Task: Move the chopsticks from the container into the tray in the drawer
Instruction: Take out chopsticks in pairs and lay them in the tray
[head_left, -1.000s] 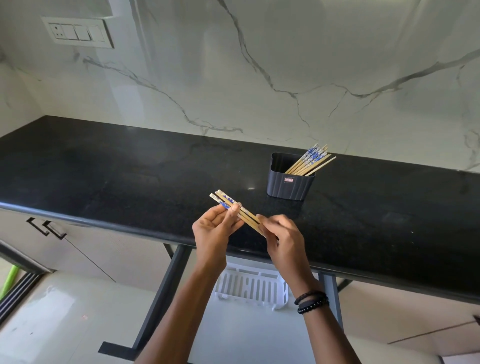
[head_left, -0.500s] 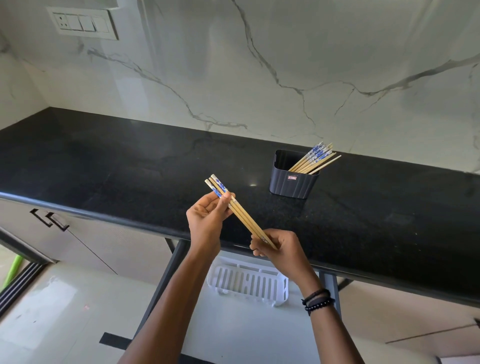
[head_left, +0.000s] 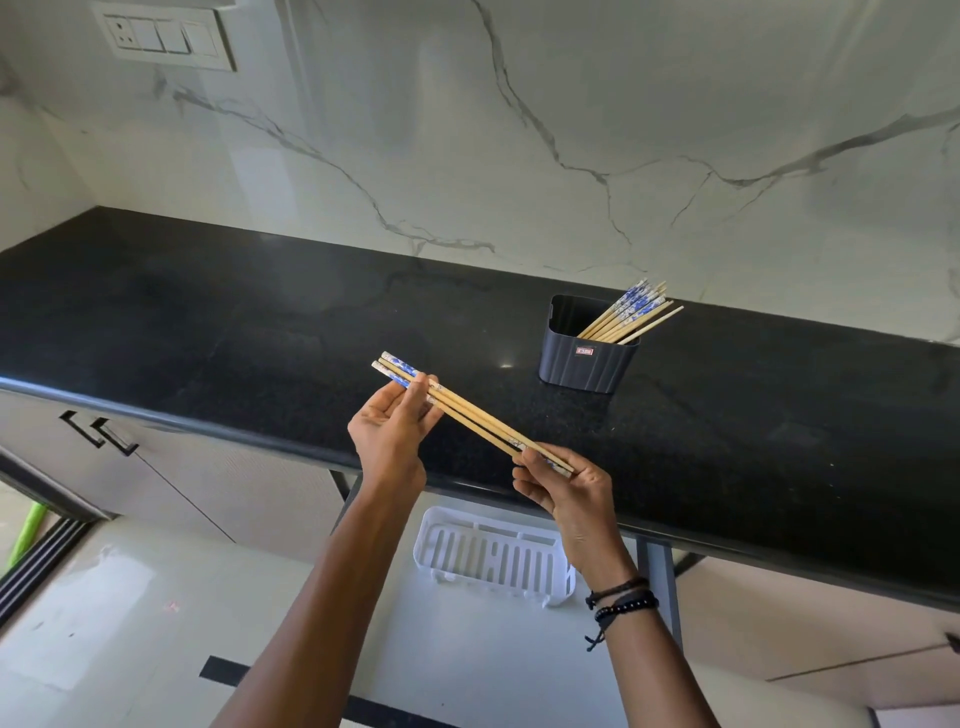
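**Black stone counter, a bundle of chopsticks held in both hands**

White marble wall (head_left: 571, 130) with grey veins fills the top of my head view. Below it, the black speckled counter (head_left: 208, 332) runs across the whole frame.

Under the counter's front edge I see the drawer (head_left: 457, 654) pulled out, pale inside, with a grey rail on its right side. Pale cabinet fronts to the left carry two dark handles (head_left: 98, 431).

The white slotted tray (head_left: 431, 540) lies in the drawer near the counter edge. No chopsticks show in it.

The dark ribbed container (head_left: 582, 371) stands upright on the counter, right of centre, near the wall. The remaining chopsticks (head_left: 628, 314) lean out of it toward the right, blue-patterned ends up.

Left hand (head_left: 389, 436): palm up, thumb and fingers pinching the far end of the held chopsticks (head_left: 478, 415). Right hand (head_left: 566, 493): fingers curled round the near end. The bundle slants from upper left to lower right in front of the counter's edge, well apart from the container. The tray lies lower in the frame. I count three or four sticks but cannot be sure.

Dark beaded bracelets (head_left: 621, 603) on the right wrist. A switch plate (head_left: 161, 36) sits on the wall, top left.
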